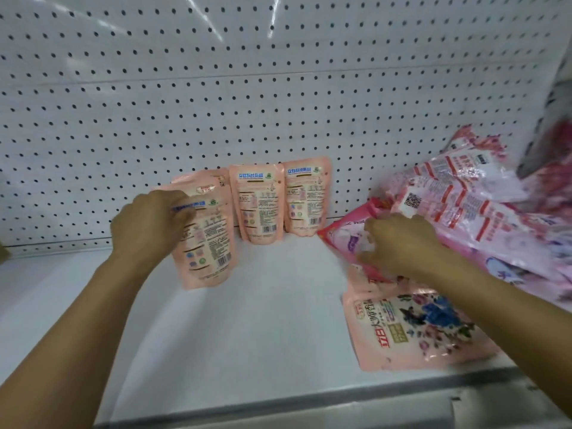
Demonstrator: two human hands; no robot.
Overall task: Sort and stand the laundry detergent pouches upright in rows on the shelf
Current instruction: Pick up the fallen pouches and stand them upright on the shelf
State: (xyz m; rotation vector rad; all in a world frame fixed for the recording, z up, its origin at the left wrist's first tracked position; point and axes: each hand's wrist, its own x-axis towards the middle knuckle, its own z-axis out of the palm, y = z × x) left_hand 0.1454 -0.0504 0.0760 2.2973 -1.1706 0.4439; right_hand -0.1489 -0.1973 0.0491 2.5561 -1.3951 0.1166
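Observation:
My left hand (148, 224) grips the top of a peach detergent pouch (205, 246), held upright with its printed back facing me, in front of another peach pouch (213, 181). Two more peach pouches (258, 202) (306, 196) stand upright against the pegboard to its right. My right hand (399, 243) is closed on a bright pink pouch (346, 236) at the edge of a loose heap of pink pouches (470, 209). A peach pouch with a blue flower print (418, 329) lies flat near the shelf's front right.
The white shelf (263, 305) has bare room in its middle and left. A white pegboard (247, 103) forms the back wall. A grey front rail (340, 397) runs along the near edge. A blurred pouch (551, 119) hangs at the far right.

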